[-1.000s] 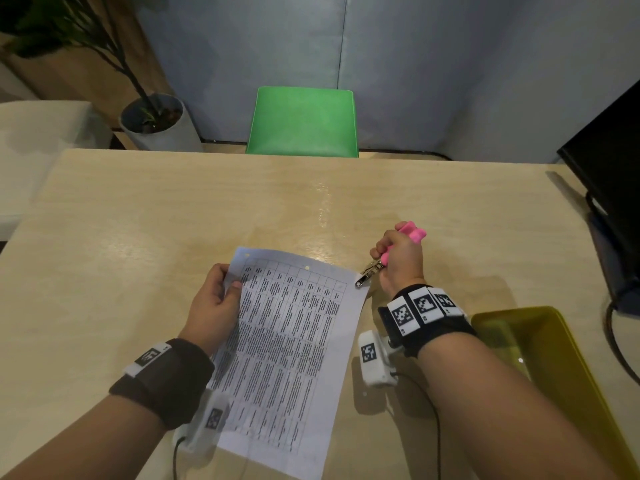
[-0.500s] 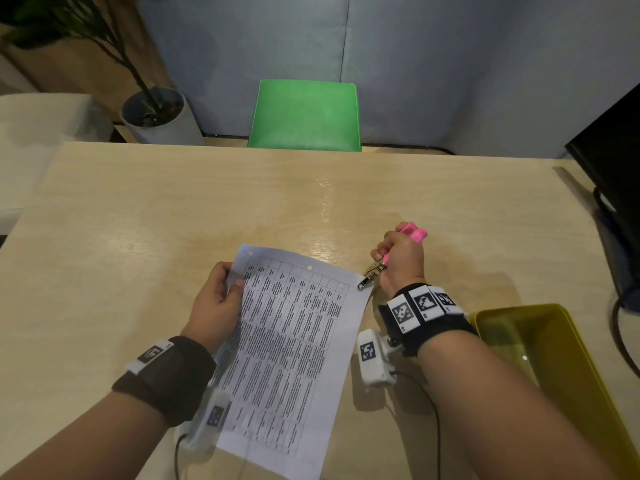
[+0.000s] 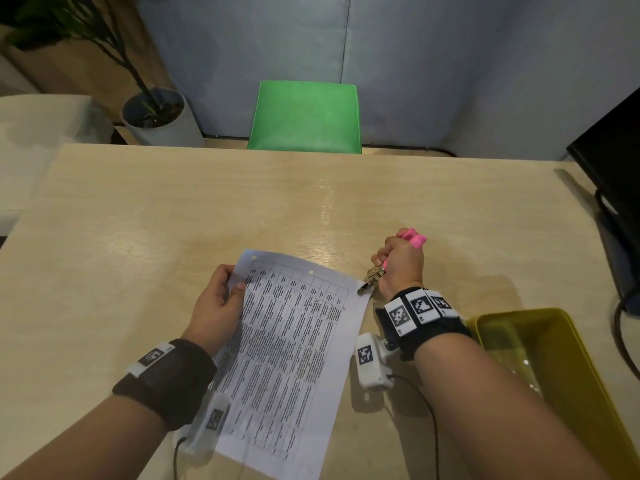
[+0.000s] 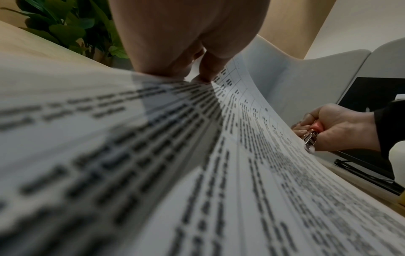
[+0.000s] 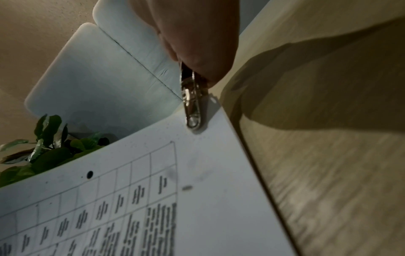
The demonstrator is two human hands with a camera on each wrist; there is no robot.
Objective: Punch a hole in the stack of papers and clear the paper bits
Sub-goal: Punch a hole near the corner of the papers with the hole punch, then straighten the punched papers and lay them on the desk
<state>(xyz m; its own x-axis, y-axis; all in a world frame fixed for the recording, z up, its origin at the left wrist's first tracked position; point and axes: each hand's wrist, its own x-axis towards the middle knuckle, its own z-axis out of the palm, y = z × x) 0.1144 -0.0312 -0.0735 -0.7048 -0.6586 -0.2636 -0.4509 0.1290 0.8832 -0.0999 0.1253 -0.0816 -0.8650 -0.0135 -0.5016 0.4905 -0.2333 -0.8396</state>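
A stack of printed papers [image 3: 294,348] lies slanted on the wooden table [image 3: 173,209], its top edge lifted. Two punched holes show along that edge, one near the middle [image 5: 89,174]. My left hand [image 3: 221,299] pinches the stack's upper left corner, thumb on top. My right hand [image 3: 401,261] grips a pink-handled hole punch [image 3: 414,237]. Its metal head [image 3: 370,280] sits on the stack's upper right corner [image 5: 194,119]. In the left wrist view the papers [image 4: 197,173] curve upward toward the punch [image 4: 311,136].
A yellow tray [image 3: 561,375] sits at the right front of the table. A black monitor [image 3: 616,188] with cables stands at the far right. Beyond the table are a green chair [image 3: 306,116] and a potted plant [image 3: 156,112].
The punch head has moved a little left onto the paper's upper right corner. The left hand keeps its hold on the stack.
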